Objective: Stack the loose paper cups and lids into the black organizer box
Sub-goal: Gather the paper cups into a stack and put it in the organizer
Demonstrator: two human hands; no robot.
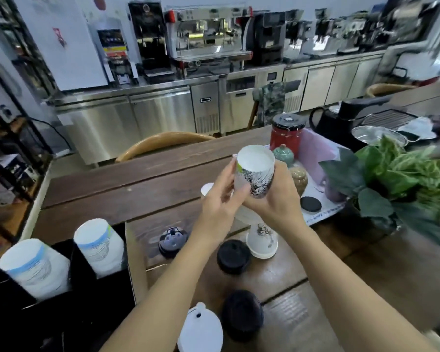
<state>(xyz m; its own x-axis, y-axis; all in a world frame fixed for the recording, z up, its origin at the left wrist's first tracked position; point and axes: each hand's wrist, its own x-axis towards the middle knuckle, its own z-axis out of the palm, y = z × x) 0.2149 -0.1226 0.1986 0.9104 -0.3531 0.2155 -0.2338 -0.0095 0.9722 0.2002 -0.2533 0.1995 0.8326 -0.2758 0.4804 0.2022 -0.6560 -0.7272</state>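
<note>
Both my hands hold one printed paper cup [255, 171] above the wooden table, its mouth tilted toward me. My left hand [220, 199] grips its left side and my right hand [277, 199] cups its right side and base. The black organizer box [104, 295] stands at the lower left with two stacks of white cups [97, 246] [33, 268] in its slots. Loose on the table lie an upside-down cup [262, 241], black lids [233, 256] [242, 315] [172, 242] and a white lid [200, 331]. Another white cup [206, 189] peeks out behind my left hand.
A leafy plant [401, 181] stands at the right. Behind the cup are a red canister [286, 134], small jars [283, 154], a black disc [311, 204] on a white paper, and a black kettle [338, 120]. A wooden chair back [163, 142] is at the table's far side.
</note>
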